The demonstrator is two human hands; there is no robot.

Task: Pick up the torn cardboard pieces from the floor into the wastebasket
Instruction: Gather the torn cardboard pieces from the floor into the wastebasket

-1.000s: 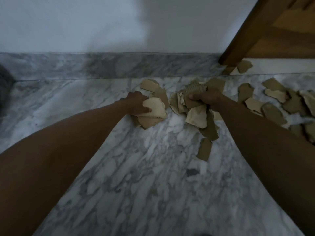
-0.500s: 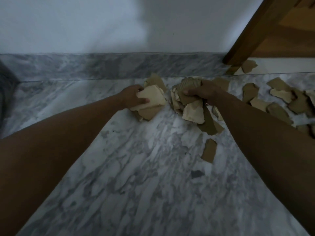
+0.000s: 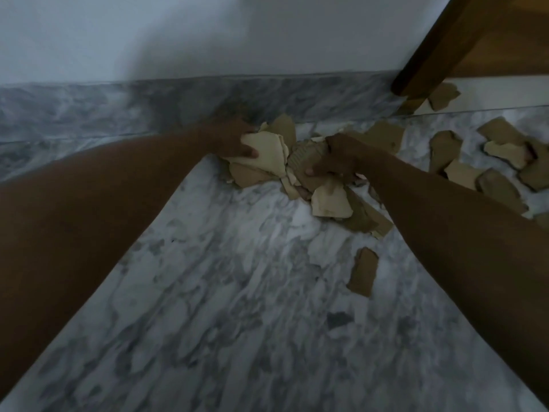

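Torn brown cardboard pieces lie on a grey-veined marble floor. My left hand grips a stack of pale and brown pieces just above the floor near the skirting. Close to its right, my right hand grips another bunch, several pieces hanging below the fingers. The two bunches almost touch. One loose piece lies alone on the floor below my right forearm. More scattered pieces lie at the far right. No wastebasket is in view.
A marble skirting runs under a white wall. A slanted wooden furniture leg stands at the upper right, with one cardboard piece beside its foot.
Both hands have lifted their bunches off the floor and brought them closer together, toward the wall. The single loose piece stayed where it was.
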